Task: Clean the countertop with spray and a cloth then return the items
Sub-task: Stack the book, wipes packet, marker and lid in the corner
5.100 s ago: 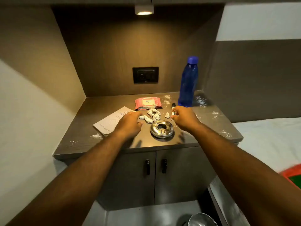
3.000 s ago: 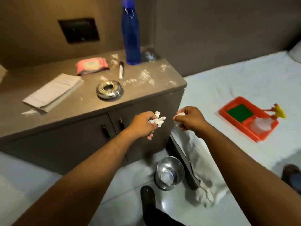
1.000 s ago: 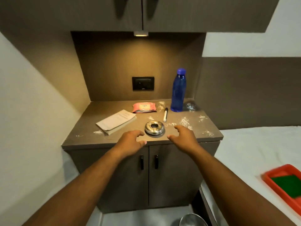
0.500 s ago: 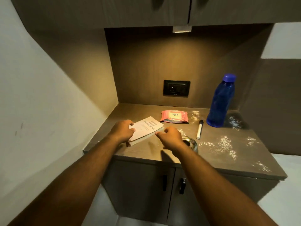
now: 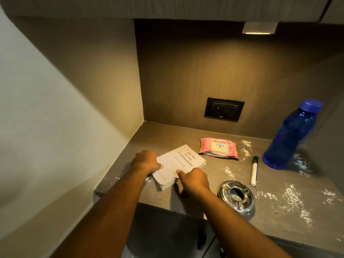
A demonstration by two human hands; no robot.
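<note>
A pale book is being gripped at both near sides as it lies flat near the left end of the bench. The left hand is being pressed against the book's left edge, its thumb laid on the cover and its fingers curled down around the edge, so they are clamped on the book. The right hand is being held at the book's near right edge, thumb on top of the cover and the remaining fingers tucked under or against the side; they too are closed on the book, though how far they reach beneath cannot be told.

The bench surface is being shown dusted with white powder, thickest toward the right front and also scattered behind the marker. A shiny metal ashtray is being seen just right of the right forearm, near the front edge. A white marker with a black cap is lying beyond it, apart from both. A pink wipes packet is resting flat behind the book, close to it but apart. A blue bottle is standing upright at the right rear. A black wall socket is set in the back panel above the packet.
</note>
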